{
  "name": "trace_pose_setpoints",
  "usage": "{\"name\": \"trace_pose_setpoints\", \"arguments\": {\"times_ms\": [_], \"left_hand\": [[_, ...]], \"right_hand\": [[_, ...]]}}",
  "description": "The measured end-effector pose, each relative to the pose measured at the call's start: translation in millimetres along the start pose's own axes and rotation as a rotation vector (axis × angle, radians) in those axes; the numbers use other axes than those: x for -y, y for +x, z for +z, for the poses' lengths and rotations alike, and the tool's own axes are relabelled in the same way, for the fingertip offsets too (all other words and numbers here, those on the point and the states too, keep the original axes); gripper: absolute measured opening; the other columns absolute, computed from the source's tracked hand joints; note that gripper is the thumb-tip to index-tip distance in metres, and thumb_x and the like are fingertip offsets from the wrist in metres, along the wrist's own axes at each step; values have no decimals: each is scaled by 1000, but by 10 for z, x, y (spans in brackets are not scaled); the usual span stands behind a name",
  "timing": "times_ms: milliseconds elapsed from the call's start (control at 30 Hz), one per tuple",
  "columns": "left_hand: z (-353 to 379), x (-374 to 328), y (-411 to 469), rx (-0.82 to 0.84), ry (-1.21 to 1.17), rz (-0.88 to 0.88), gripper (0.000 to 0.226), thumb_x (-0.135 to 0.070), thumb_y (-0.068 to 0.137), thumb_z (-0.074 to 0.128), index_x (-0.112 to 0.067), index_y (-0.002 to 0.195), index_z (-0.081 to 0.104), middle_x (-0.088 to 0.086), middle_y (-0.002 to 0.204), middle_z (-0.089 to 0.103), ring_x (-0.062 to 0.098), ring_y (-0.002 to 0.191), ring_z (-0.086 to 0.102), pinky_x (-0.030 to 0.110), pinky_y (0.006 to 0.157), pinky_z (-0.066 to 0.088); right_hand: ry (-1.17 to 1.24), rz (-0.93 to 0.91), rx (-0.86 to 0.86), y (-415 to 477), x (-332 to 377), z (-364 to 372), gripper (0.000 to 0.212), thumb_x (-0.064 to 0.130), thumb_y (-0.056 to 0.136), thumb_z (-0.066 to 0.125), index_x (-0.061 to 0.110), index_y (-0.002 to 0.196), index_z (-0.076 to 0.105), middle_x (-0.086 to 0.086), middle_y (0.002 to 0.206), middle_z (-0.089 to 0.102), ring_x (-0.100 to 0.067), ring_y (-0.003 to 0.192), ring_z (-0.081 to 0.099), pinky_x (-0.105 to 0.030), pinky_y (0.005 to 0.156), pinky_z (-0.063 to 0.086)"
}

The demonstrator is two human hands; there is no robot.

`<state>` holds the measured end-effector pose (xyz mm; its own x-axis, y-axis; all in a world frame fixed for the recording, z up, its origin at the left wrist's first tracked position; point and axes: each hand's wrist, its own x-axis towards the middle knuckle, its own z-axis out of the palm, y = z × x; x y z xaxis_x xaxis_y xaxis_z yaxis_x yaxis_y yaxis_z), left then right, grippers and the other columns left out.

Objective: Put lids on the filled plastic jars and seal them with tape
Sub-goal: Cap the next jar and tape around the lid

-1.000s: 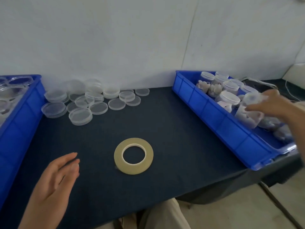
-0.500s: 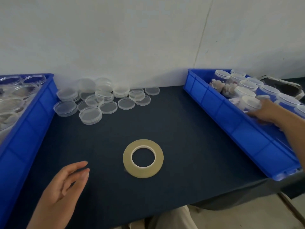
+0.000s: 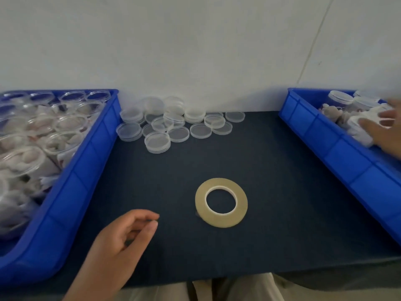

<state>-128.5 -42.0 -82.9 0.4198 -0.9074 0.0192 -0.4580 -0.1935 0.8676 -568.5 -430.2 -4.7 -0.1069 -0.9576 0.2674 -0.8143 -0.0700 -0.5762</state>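
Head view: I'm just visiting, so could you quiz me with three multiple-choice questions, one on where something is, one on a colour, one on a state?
1. Where does the tape lie?
A) on the floor
B) on the table, between the left bin and the right bin
C) on a shelf

2. What colour are both bins?
A) red
B) blue
C) green

3. The jars in the left bin are:
A) lidded
B) taped
C) open

Answers:
1 B, it lies flat on the dark table between them.
2 B, their walls are plainly blue.
3 C, their rims stand bare.
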Motion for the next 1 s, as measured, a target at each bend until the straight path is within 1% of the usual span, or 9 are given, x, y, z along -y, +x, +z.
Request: {"name": "trace_pose_setpoints", "arguments": {"times_ms": [67, 200, 367, 533, 633, 700, 833, 933, 1000], "left_hand": [[-76, -102, -66, -10, 99, 76, 23, -57, 85, 61, -52, 106, 70, -26, 100, 75, -5, 95, 71, 11, 79, 52], [-328, -273, -170, -79, 267, 186, 21, -62, 90, 57, -51, 101, 71, -31, 97, 72, -3, 92, 70, 13, 76, 53], [-907, -318, -120, -233, 293, 135, 29, -75, 89, 58, -51, 97, 72, -32, 94, 73, -7, 90, 69, 18, 71, 52], [-1736, 71, 228, -434, 426, -90, 23, -64, 98, 53, -54, 115, 64, -28, 118, 69, -2, 105, 64, 34, 83, 51], [-1989, 391, 584, -197, 752, -318, 57, -33, 106, 58, -31, 159, 39, 3, 163, 42, 26, 141, 49, 48, 111, 42], [-1991, 494, 730, -49, 848, -395, 75, -23, 103, 62, -27, 166, 22, 8, 169, 28, 31, 146, 44, 46, 113, 40], [-1957, 587, 890, -252, 955, -300, 42, -38, 97, 71, -27, 137, 60, 4, 131, 67, 26, 114, 66, 46, 94, 55], [-1961, 560, 889, -384, 1000, -257, 7, -41, 100, 65, -35, 101, 68, -5, 103, 73, 21, 93, 67, 43, 79, 56], [-1953, 554, 859, -467, 989, -192, 10, -36, 102, 63, -34, 93, 68, -6, 97, 71, 20, 86, 66, 41, 72, 56]], "right_hand": [[225, -162, 59, -550, 418, 125, 58, 72, 80, 65, 52, 133, 54, 24, 121, 68, -8, 103, 68, -43, 81, 57], [287, -538, 386, -1767, 1087, 550, 28, 71, 96, 55, 57, 119, 64, 29, 112, 70, 9, 101, 67, -15, 71, 54], [414, -548, 658, -2778, 1419, 1406, 22, 53, 96, 57, 42, 87, 74, 12, 73, 70, -8, 62, 64, -25, 57, 51], [303, -729, 523, -3095, 1374, 1827, 35, 53, 99, 53, 30, 82, 74, 14, 65, 63, -12, 61, 62, -27, 51, 47], [331, -760, 455, -3076, 1316, 1834, 34, 50, 98, 55, 27, 80, 74, 15, 61, 60, -11, 57, 61, -29, 49, 48], [352, -761, 418, -3076, 1290, 1830, 32, 46, 97, 58, 24, 80, 74, 15, 59, 60, -11, 54, 60, -29, 48, 47], [386, -751, 386, -3079, 1302, 1834, 24, 38, 95, 63, 26, 77, 73, 13, 58, 58, -10, 51, 58, -21, 46, 43], [371, -769, 350, -3089, 1303, 1860, 33, 39, 102, 61, 26, 73, 71, 12, 55, 54, -11, 49, 55, -24, 44, 41], [374, -786, 333, -3090, 1299, 1864, 35, 38, 103, 61, 26, 72, 69, 13, 52, 51, -11, 48, 53, -26, 45, 40]]}}
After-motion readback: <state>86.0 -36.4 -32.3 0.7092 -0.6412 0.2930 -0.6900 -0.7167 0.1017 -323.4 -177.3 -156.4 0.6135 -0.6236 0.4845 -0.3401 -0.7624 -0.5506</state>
